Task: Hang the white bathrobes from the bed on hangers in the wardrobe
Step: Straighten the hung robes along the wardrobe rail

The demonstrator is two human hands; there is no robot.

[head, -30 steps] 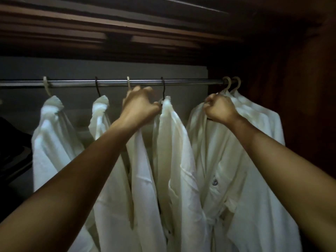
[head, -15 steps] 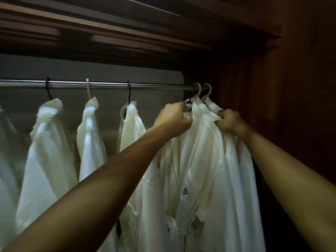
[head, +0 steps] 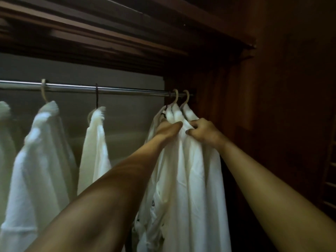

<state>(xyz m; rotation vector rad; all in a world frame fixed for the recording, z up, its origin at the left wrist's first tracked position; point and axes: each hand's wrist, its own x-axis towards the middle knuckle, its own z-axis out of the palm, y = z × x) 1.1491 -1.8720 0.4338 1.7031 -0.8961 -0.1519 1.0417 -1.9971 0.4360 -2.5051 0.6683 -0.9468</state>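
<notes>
Right hand point(head: 203, 132) grips the bunched bathrobes point(head: 190, 179); left hand point(head: 168, 129) touches them, its grip unclear.

Bathrobes point(head: 190, 170) hang along the rail point(head: 127, 89), several bunched at its right end by the wall point(head: 272, 124).

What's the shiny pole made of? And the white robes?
Pole: probably polished metal; a bright streak of shine runs along it. Robes: soft white cloth that hangs in folds and creases; some look fluffy, maybe towelling.
</notes>
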